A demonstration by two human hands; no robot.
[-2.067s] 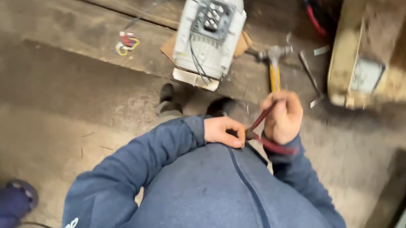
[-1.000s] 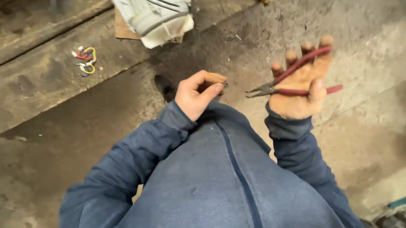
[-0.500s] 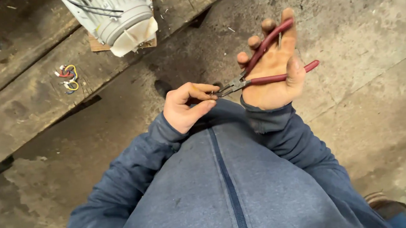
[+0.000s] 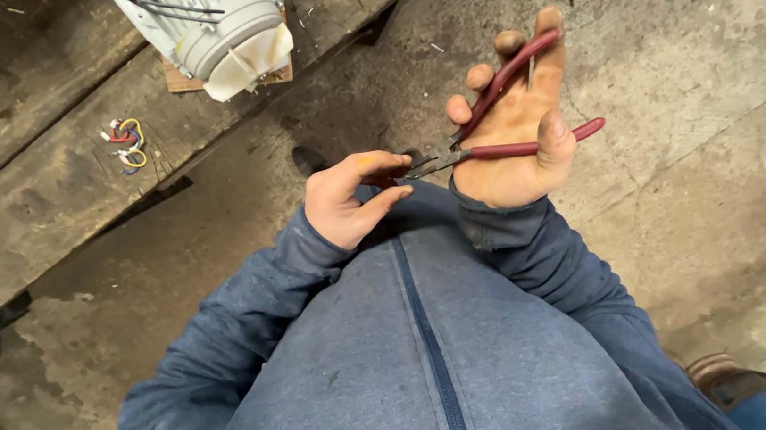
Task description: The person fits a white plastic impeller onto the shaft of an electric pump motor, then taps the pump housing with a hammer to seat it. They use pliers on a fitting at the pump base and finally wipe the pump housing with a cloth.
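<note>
view from above the person's chest. right hand (image 4: 515, 139) holds red-handled pliers (image 4: 508, 121) with the handles spread apart across the open palm, fingers extended, thumb over the lower handle. the plier tips point toward the left hand (image 4: 349, 200), whose thumb and forefinger are pinched together at the tips; what they pinch is too small to tell. a pale electric motor (image 4: 211, 24) and coloured wire scraps (image 4: 125, 143) lie on wooden planks (image 4: 30, 195) beyond.

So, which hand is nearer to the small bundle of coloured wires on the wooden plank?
Left. The left hand is right of and below the small bundle of coloured wires. The right hand, holding red-handled pliers, is farther right.
</note>
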